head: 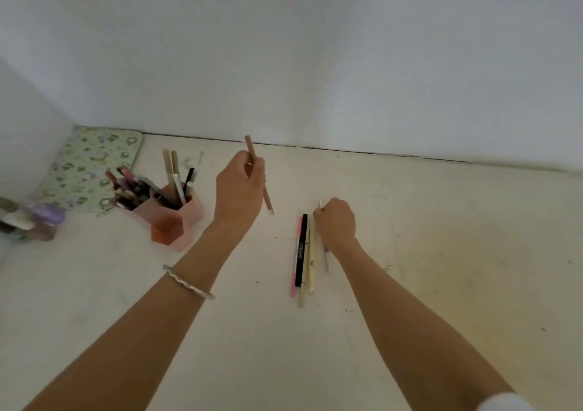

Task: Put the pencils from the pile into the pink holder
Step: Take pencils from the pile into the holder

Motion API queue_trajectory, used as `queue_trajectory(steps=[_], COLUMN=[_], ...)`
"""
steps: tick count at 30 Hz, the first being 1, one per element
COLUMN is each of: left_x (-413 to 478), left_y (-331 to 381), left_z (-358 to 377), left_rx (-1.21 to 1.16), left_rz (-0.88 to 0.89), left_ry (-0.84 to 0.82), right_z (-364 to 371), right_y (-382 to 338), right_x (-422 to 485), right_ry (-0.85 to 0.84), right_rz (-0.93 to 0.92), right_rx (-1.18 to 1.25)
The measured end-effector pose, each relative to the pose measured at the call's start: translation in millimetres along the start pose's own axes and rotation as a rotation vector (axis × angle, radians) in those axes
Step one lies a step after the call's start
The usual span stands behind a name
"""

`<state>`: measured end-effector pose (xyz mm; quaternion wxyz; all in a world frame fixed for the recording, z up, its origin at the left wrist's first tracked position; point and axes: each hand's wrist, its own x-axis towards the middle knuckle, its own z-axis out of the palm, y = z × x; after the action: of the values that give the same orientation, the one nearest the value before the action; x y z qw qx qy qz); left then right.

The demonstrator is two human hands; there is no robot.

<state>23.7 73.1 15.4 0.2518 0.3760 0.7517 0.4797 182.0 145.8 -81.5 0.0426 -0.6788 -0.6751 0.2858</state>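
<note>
On the white table (pixel 441 252), both hands gripped pencils.
Left hand (pixel 239 189) held a brown pencil (pixel 268 200) up, just right of the pink holder (pixel 176 218), already stuffed. Right hand (pixel 336 221) closed on a thin white pencil (pixel 326 259) at the pile (pixel 303 256). Floral pad (pixel 91 170) and jar (pixel 44 221) sat far left. Black pen's label unreadable.

Home desk corner: scuffed cream tabletop (pixel 410 284), bare white wall (pixel 315 63), green floral patterned mat (pixel 91 167), pink plastic pencil holder (pixel 170 218).
</note>
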Motion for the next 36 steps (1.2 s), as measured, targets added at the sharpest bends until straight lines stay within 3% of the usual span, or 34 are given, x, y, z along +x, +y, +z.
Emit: queue_trajectory(steps=[4,7,14,19,23,27,30,33,36], left_x=[15.4,30.0,31.3,23.7,19.7,22.7,24.4,19.2,10.3], left_y=[8.5,3.7,-30.7,-54.9,-62.8,-54.1,-46.1,-40.2,-31.6], left_z=[-51.8,-105.3,-134.7,-125.7,-128.2,-148.6,-155.8,-148.8,-130.6], left_rx=[0.031,0.005,0.278,0.667,0.908,0.799,0.716,0.661,0.590], left_rz=[0.179,0.236,0.229,0.319,0.335,0.382,0.389,0.396,0.463], left_ry=[0.214,0.334,0.326,0.257,0.284,0.470,0.452,0.419,0.441], right_z=[-27.1,-52.4,-62.6,-40.3,-17.8,7.5,28.8,47.6,50.0], right_y=[-16.5,-49.7,-138.2,-173.9,-182.8,-184.1,-178.1,-168.0,-154.9], right_x=[11.3,10.4,-33.4,-67.2,-83.8,-95.0,-98.2,-95.5,-91.9], right_ry=[0.093,0.216,0.193,0.193,0.238,0.269,0.257,0.376,0.466], right_rz=[-0.028,-0.113,-0.380,-0.488,-0.575,-0.720,-0.834,-0.966,-0.940], right_rx=[0.068,0.311,0.920,1.077,1.033,0.854,0.631,0.325,0.270])
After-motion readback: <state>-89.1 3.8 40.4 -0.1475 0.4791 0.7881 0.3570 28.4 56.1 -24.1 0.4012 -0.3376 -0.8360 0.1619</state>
